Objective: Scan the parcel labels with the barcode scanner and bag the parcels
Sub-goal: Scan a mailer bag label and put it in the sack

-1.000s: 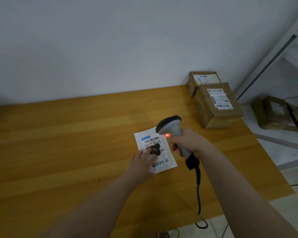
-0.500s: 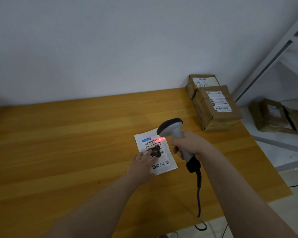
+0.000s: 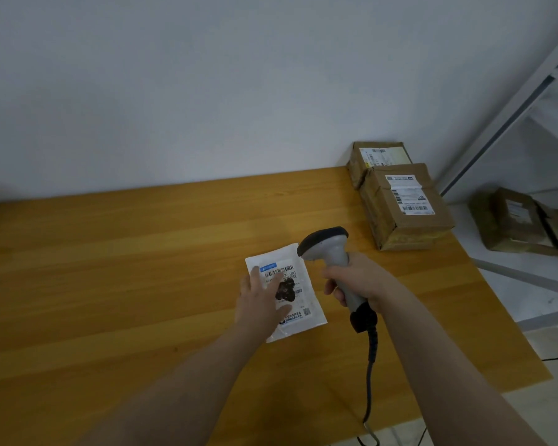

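On the bench, the flat left hand pins the white mailer pouch, perhaps masking its barcode from the barcode scanner the right hand grips.

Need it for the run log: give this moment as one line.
left hand: flat on white parcel | right hand: grips scanner over parcel | table: two cardboard boxes

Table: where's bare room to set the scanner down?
Widest bare patch: the table left of the white parcel and left hand, wall edge to near edge. Smaller patch: the near right corner, between the cable and the right edge, in front of the boxes. Crowded: the middle, with parcel, right hand and scanner; the back right corner holds two boxes.
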